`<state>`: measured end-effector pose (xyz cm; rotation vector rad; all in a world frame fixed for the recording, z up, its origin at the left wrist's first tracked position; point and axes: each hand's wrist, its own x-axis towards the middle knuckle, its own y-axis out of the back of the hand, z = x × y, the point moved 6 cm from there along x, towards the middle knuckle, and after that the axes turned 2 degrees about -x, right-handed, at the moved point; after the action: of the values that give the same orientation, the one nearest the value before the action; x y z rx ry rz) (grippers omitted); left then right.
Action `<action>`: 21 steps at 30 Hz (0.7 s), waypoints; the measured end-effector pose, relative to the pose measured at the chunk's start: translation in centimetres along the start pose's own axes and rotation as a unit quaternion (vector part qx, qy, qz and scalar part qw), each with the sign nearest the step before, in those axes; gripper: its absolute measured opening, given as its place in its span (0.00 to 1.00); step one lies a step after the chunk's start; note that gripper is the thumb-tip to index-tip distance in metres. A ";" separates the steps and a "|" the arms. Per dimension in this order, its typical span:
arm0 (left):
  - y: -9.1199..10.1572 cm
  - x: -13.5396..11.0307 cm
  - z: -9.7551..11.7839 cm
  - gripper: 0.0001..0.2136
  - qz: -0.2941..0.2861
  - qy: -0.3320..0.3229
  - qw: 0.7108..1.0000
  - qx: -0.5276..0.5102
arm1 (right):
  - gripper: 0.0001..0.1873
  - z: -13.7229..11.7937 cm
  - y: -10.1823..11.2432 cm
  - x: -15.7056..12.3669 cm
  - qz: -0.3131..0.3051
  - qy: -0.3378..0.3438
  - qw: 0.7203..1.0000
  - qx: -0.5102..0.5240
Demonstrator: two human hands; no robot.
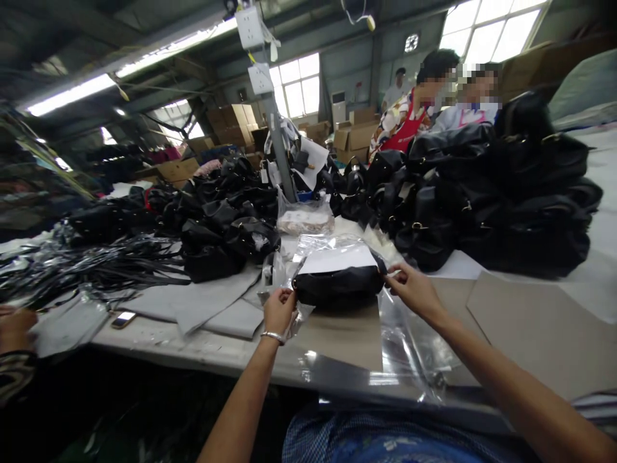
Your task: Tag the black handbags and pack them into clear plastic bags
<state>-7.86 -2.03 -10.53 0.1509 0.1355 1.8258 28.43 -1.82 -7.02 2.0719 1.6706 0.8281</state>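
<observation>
A black handbag [337, 287] lies on the table in front of me, with a white sheet of paper [340, 258] over its upper side. My left hand [280, 310], with a bangle at the wrist, is closed at the bag's left end. At the right end, the fingers of my right hand [405, 283] pinch the bag's edge. Clear plastic film [402, 341] spreads beneath and to the right of the bag, and some shows beside my left hand. Whether my fingertips also catch the film cannot be made out.
Stacked black handbags [520, 193] rise at the right; more bags [212, 251] and black straps [130, 263] cover the left. A metal post [280, 141] stands behind a plastic-wrapped bundle [306, 218]. A phone [123, 319] lies near another person's hand [17, 325]. Co-workers [405, 122] stand beyond.
</observation>
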 end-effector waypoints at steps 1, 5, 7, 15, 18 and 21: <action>-0.1 0.5 0.6 0.15 -0.008 0.006 1.000 -0.003 | 0.12 -0.4 0.3 0.7 -0.005 0.008 1.000 -0.003; -0.6 2.6 2.5 0.16 -0.035 0.031 0.998 -0.033 | 0.09 -1.3 1.4 3.5 -0.036 0.003 0.999 0.036; -0.9 3.7 3.5 0.15 -0.040 0.032 0.998 -0.039 | 0.09 -1.5 1.7 4.9 -0.051 -0.006 0.996 0.068; -2.3 7.9 6.5 0.13 -0.038 0.064 0.996 -0.044 | 0.05 -1.2 1.5 10.5 -0.073 -0.041 0.994 0.068; -3.0 9.0 7.2 0.11 -0.042 0.070 0.996 -0.038 | 0.05 -0.6 1.1 12.4 -0.070 -0.042 0.995 0.053; -3.6 10.0 7.5 0.10 -0.045 0.074 0.996 -0.026 | 0.06 0.3 0.7 14.0 -0.076 -0.046 0.996 0.025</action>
<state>-5.65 8.65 -3.41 -0.0275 0.1957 1.7472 30.98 11.58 -3.75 1.9555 1.7887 0.6377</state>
